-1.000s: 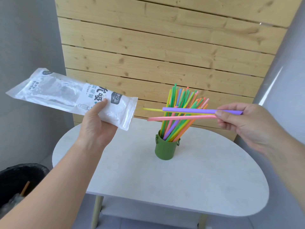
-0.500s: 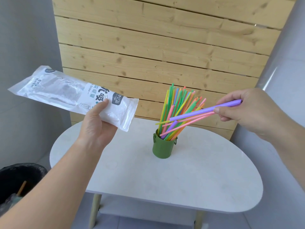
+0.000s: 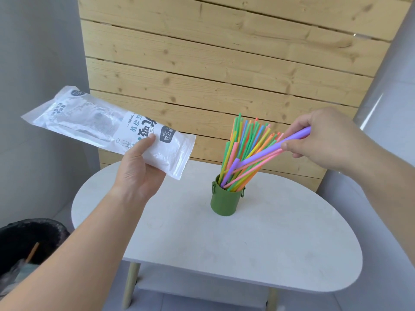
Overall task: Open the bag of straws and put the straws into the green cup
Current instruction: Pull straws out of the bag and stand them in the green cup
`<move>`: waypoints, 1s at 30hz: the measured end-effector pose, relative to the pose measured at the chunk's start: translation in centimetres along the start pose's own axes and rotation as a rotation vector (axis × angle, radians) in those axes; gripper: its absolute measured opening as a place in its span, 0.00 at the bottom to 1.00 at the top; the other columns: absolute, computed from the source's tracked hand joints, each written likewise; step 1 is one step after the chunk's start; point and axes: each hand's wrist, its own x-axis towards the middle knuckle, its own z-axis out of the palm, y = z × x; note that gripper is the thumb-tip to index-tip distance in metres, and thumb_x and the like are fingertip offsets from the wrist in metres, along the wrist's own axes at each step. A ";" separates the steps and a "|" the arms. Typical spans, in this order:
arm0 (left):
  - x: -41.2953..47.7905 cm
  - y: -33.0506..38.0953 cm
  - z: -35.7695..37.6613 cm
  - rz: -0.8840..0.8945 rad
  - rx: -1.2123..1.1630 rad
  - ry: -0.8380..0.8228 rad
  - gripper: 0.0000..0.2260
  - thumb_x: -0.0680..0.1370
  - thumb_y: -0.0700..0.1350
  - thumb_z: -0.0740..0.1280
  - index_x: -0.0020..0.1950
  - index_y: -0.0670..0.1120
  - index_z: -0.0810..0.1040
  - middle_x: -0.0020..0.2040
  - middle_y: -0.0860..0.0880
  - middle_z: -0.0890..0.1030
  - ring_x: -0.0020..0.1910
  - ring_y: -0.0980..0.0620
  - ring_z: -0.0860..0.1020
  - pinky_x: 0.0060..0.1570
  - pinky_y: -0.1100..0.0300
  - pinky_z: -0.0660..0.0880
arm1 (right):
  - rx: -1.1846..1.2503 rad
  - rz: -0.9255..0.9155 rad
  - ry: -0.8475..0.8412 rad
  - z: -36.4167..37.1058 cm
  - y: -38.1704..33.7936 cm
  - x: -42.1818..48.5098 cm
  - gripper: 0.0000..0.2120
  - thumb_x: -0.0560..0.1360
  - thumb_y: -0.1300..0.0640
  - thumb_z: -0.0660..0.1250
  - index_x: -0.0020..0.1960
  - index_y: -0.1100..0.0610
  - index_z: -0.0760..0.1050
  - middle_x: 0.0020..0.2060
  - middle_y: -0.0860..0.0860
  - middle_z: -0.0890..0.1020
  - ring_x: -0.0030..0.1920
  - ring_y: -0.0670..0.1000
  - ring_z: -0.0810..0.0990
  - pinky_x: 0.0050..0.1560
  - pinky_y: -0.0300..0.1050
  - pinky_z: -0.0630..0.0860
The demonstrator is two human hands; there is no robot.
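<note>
Purple straw (image 3: 269, 150), plus thin pink straws (image 3: 258, 161) alongside, is pinched between thumb and fingers (image 3: 296, 127) of the right hand (image 3: 325, 140). The bundle's long axis is run from 2 o'clock at the grip to 8 o'clock at the free ends.

Green cup (image 3: 226, 200) is stood upright on the tabletop (image 3: 280, 243), near, at 8 o'clock from the fingers. The free ends are seen right at the cup mouth, among the standing straws (image 3: 243, 135) fanned out of it. Whether they are inside the rim yet cannot be told.

Right hand is held palm-down, up at 2 o'clock of the cup, with the forearm entering from 4 o'clock. It is the nearer hand; the other is kept well apart.

Left hand (image 3: 137, 169): the bag (image 3: 89, 122) is gripped near its 4 o'clock end, thumb laid across the printed face, other fingers hidden behind. The bag is held in the air at 10 o'clock of the cup, long axis 10-to-4. No coloured straws are seen through the clear part, so it is judged empty or nearly so.

Next move, as judged: the bundle is to be slid down its own axis toward 8 o'clock, then tipped more upright before release.

Risks: the crowded fan could be snagged, thin straws flicked over the rim, or the light cup nudged.
</note>
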 end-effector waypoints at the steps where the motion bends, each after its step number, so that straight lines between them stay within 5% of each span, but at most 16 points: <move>1: 0.0 0.0 0.0 0.001 0.001 0.002 0.11 0.80 0.36 0.67 0.62 0.44 0.79 0.62 0.45 0.84 0.67 0.43 0.81 0.70 0.41 0.73 | -0.020 0.000 -0.015 0.3 -0.1 0.4 0.04 0.73 0.56 0.76 0.41 0.51 0.82 0.29 0.50 0.85 0.29 0.46 0.80 0.30 0.40 0.67; 7: 0.0 0.1 -0.1 0.007 0.011 0.006 0.12 0.81 0.36 0.67 0.63 0.44 0.79 0.61 0.46 0.84 0.67 0.44 0.81 0.70 0.42 0.74 | -0.136 -0.023 -0.076 2.3 -0.8 2.5 0.04 0.72 0.57 0.77 0.40 0.52 0.82 0.31 0.52 0.86 0.35 0.48 0.85 0.44 0.44 0.79; 12: 0.1 0.1 -0.2 0.000 0.002 0.003 0.12 0.81 0.36 0.66 0.64 0.44 0.79 0.69 0.44 0.81 0.67 0.43 0.81 0.70 0.41 0.73 | -0.185 -0.057 -0.067 2.9 -1.5 3.7 0.03 0.71 0.56 0.77 0.42 0.53 0.84 0.32 0.52 0.84 0.40 0.53 0.83 0.39 0.42 0.75; 17: 0.2 0.1 -0.2 0.003 -0.008 0.006 0.12 0.81 0.36 0.66 0.63 0.44 0.78 0.62 0.45 0.83 0.67 0.43 0.81 0.70 0.41 0.74 | -0.226 -0.108 -0.048 3.8 -1.2 4.5 0.04 0.70 0.55 0.78 0.43 0.54 0.84 0.33 0.49 0.80 0.42 0.54 0.82 0.45 0.46 0.78; 21: 0.1 0.1 -0.1 0.004 0.006 0.009 0.10 0.81 0.36 0.66 0.61 0.44 0.79 0.58 0.46 0.84 0.66 0.44 0.82 0.68 0.42 0.76 | -0.186 -0.122 -0.048 4.0 -1.0 4.8 0.05 0.70 0.56 0.78 0.42 0.53 0.83 0.32 0.50 0.82 0.36 0.52 0.85 0.39 0.43 0.78; 30: 0.2 0.1 -0.2 -0.002 0.018 0.010 0.11 0.81 0.36 0.66 0.62 0.44 0.78 0.61 0.45 0.83 0.68 0.44 0.81 0.69 0.42 0.75 | -0.293 -0.192 -0.209 2.7 -0.5 6.0 0.05 0.70 0.55 0.79 0.40 0.50 0.83 0.32 0.50 0.86 0.35 0.45 0.84 0.47 0.48 0.81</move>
